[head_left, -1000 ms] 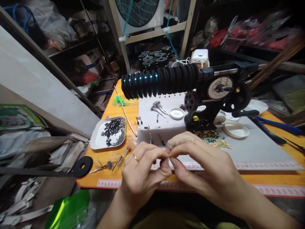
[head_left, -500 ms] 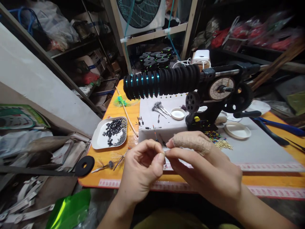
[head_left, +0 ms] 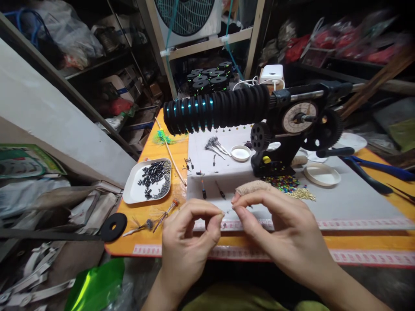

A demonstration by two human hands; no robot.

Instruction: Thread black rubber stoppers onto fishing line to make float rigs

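My left hand pinches thumb against forefinger at the front edge of the white board; whatever is between the tips is too small to name. Opposite it, a short gap away, my right hand makes a similar pinch, its content too fine to make out. Beige wrapping covers one finger of the right hand. Just beyond the fingertips lie two thin dark pieces, one with an orange tip and a plain dark one. Colored beads and gold-colored bits are heaped beyond the right hand.
A geared winding machine carrying black discs stands across the back. At left are a white tray of black cylinders and a black foam ring. Blue-handled pliers lie at right; a round dish is nearer.
My fingertips, close together half a second ago, are now apart. The left hand has moved slightly left and down, and the right thumb now shows pressed to its forefinger. The view has shifted slightly.
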